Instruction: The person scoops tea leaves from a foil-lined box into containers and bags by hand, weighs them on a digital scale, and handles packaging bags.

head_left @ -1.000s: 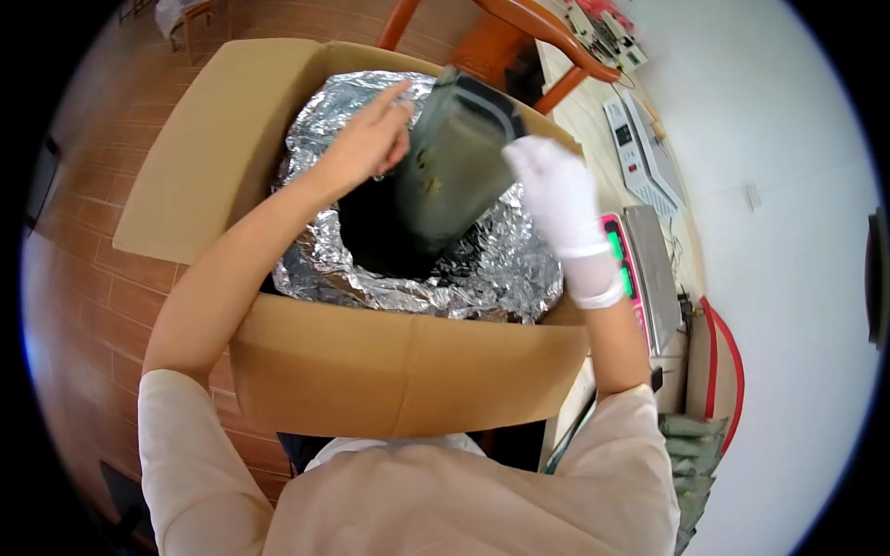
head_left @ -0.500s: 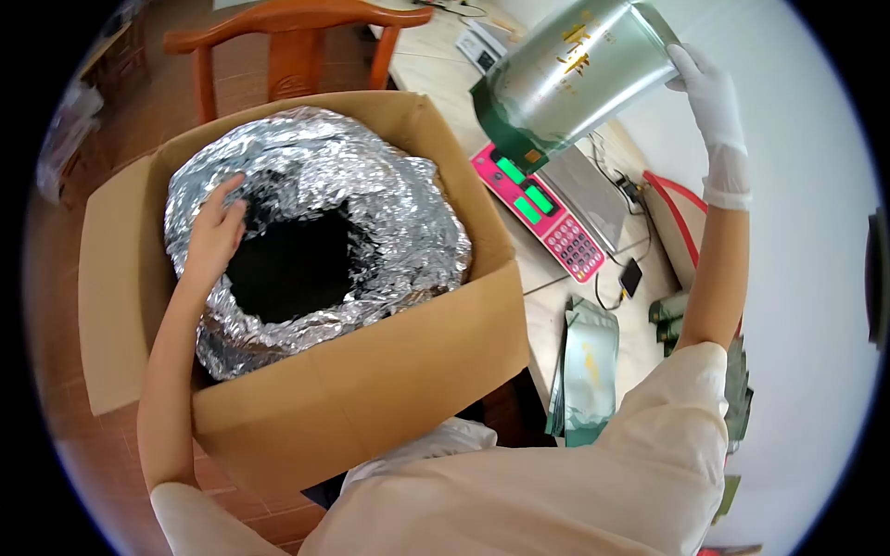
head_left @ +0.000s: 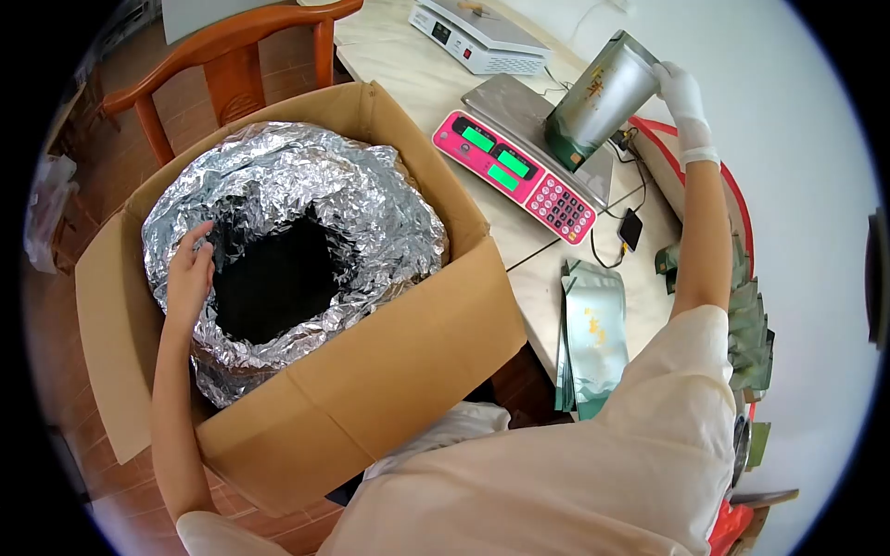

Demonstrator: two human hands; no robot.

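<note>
Head view, clock hours counted from the middle of the picture:
- Towards 2 o'clock, the white-gloved right hand (head_left: 683,97) has its fingers pinched on the top edge of a silver-and-green pouch (head_left: 607,97) with gold lettering
- That pouch is tilted, its dark green base at the steel weighing plate (head_left: 505,100); whether it rests there or hangs just above cannot be told, and what it holds is hidden by its walls
- The plate belongs to a pink scale (head_left: 512,176) at 1 o'clock, its three green displays lit, standing on the pale worktop (head_left: 394,56)
- Filling the 9 o'clock side, a cardboard carton (head_left: 371,361) stands with flaps open
- Inside the carton sits a crumpled foil liner (head_left: 287,153), open at the top around a dark interior (head_left: 278,287), too black to make out what lies in it
- At 9 o'clock, the bare left hand (head_left: 190,278) is over the liner's edge, fingers loosely curled and a little apart, with nothing seen in them; contact with the foil cannot be told
- Near 4 o'clock, more pouches (head_left: 596,338) lie flat in a stack on the worktop
- At 3 o'clock, beyond the right arm, green packs (head_left: 749,334) stand in a row, their contents out of sight
- At 12 o'clock, a white device (head_left: 477,42) stands on the worktop
</note>
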